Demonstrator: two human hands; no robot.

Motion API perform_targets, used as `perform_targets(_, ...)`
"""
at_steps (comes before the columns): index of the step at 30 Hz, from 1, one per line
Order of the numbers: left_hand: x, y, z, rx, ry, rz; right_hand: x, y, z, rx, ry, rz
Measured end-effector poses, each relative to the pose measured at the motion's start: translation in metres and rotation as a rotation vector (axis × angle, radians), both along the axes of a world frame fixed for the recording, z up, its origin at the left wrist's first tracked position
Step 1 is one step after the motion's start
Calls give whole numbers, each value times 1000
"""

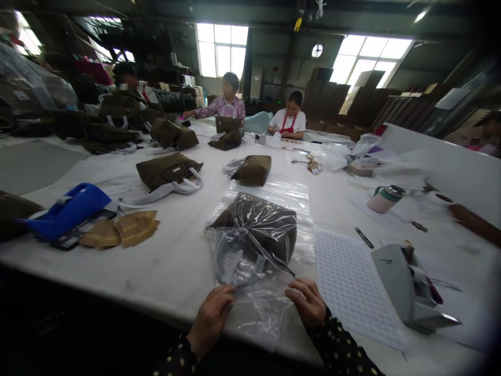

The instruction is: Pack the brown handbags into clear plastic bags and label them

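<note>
A dark olive handbag (270,224) with grey straps lies inside a clear plastic bag (266,308) in front of me. The plastic's loose end hangs over the table's front edge. At its left side my left hand (213,313) pinches the plastic between thumb and fingers. My right hand (307,302) grips the right side of the same plastic, fingers curled. More flat plastic sheets (305,203) lie under and behind the wrapped handbag. Beyond them rests another olive handbag (254,169), and a third olive handbag (168,169) with a pale strap sits to the left.
On the left are a blue tape dispenser (74,209) and brown paper tags (121,230). To the right lie a printed label sheet (352,282), thread snips (364,237), a grey tape dispenser (410,287) and a pink cup (385,198). Several people work across the table.
</note>
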State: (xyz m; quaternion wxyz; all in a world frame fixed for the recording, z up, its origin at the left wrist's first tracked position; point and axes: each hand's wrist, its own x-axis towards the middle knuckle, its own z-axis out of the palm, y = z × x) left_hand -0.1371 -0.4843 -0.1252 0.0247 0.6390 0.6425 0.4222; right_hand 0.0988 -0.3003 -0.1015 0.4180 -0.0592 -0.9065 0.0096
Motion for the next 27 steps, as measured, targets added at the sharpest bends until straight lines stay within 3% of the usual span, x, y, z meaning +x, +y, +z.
perform_targets(3, -2, -1, 2, -63, -77, 26, -9, -7, 1, 21, -76, 157)
perform_targets(5, -2, -2, 2, -89, -99, 49, -13, -7, -4, 28, -115, 178)
perform_targets(11, 2, -1, -4, -125, -141, 124, -24, 19, -24, -103, 29, -164)
perform_targets(13, 3, 2, -4, -116, -195, 186, -25, 25, -25, -163, 80, -177)
perform_targets(16, -1, 5, -4, -96, -277, 238, -23, 28, -18, -193, 2, -33)
perform_targets(19, -5, 7, -2, -135, -282, 208, -27, 32, -5, -120, 42, 32)
perform_targets(24, -6, 1, 10, -169, -437, 314, -43, 31, 13, 66, 101, -174)
perform_targets(27, -13, -16, 19, -166, -567, 433, -49, 13, 16, -68, -12, -305)
